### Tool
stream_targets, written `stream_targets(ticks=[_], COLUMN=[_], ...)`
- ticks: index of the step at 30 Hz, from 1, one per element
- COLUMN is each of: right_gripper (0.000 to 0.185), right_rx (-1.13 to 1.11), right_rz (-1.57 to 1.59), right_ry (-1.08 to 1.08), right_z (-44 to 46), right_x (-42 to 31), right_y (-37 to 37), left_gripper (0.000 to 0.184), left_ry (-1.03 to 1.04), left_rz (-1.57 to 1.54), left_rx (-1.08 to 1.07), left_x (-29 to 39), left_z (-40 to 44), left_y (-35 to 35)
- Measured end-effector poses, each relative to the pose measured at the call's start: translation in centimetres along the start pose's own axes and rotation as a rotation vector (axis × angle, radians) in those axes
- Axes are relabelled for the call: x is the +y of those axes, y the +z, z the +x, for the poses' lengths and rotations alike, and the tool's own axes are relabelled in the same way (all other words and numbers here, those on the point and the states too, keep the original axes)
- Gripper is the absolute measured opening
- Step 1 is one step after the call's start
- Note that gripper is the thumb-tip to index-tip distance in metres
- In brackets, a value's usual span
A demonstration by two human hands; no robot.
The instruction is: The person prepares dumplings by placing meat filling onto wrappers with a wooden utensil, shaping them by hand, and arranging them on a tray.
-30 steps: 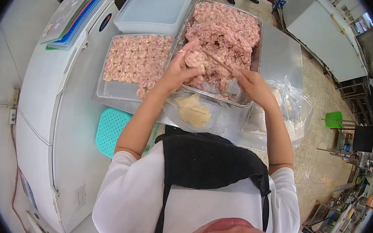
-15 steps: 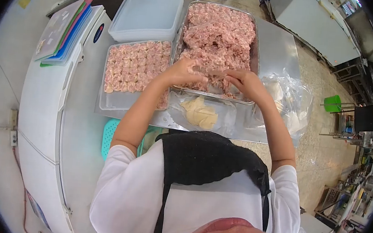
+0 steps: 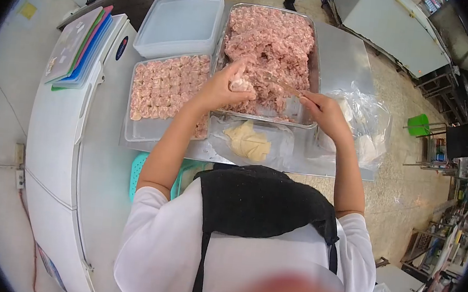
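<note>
My left hand [image 3: 220, 91] is curled round a small meat-filled dumpling [image 3: 241, 85], over the near left part of the metal tray [image 3: 317, 58]. That tray holds a large heap of pink minced meat [image 3: 271, 38]. In my right hand [image 3: 321, 110] is the handle of a thin spatula [image 3: 284, 85], whose far end lies over the meat. Pale yellow wrapper sheets [image 3: 247, 141] rest on plastic nearer my body. To the left, a plastic tray [image 3: 149, 130] bears rows of filled dumplings [image 3: 167, 87]; my left forearm covers part of it.
Stacked clear containers [image 3: 181, 19] stand behind the dumpling tray. A plastic bag [image 3: 364, 129] with pale contents sits at the table's right. A white fridge [image 3: 56, 141] with coloured boards [image 3: 81, 43] is at left. Another person's feet [image 3: 291, 1] show at the top.
Half a second ago both hands were close together over the meat; now they are farther apart, and the dumpling in my left hand shows again. The view has shifted slightly.
</note>
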State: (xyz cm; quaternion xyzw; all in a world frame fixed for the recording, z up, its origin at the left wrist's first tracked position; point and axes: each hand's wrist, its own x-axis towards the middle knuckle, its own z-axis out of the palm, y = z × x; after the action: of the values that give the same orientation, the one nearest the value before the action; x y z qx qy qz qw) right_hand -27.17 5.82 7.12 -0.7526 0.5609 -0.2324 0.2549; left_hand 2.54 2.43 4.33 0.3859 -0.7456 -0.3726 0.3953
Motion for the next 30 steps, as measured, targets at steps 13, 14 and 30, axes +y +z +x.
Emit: stream_targets(ticks=[13,14,30], right_gripper=[0.022,0.022,0.031], right_rx=[0.127,0.129,-0.272], right_rz=[-0.277,-0.262,0.285], right_ry=[-0.457,-0.495,-0.4], right_z=[0.8,0.8,-0.1], right_x=[0.5,1.3,1.5], right_y=[1.5,2.6,-1.8], left_gripper=[0.043,0.043,0.05], left_ry=[-0.366,-0.375,-0.147], left_rz=[0.087,0.087,0.243], left_rx=[-0.007,0.015,0.044], left_x=[-2.0,-2.5,5.0], left_z=[1.5,1.6,-1.4], left_y=[4.0,4.5,5.3])
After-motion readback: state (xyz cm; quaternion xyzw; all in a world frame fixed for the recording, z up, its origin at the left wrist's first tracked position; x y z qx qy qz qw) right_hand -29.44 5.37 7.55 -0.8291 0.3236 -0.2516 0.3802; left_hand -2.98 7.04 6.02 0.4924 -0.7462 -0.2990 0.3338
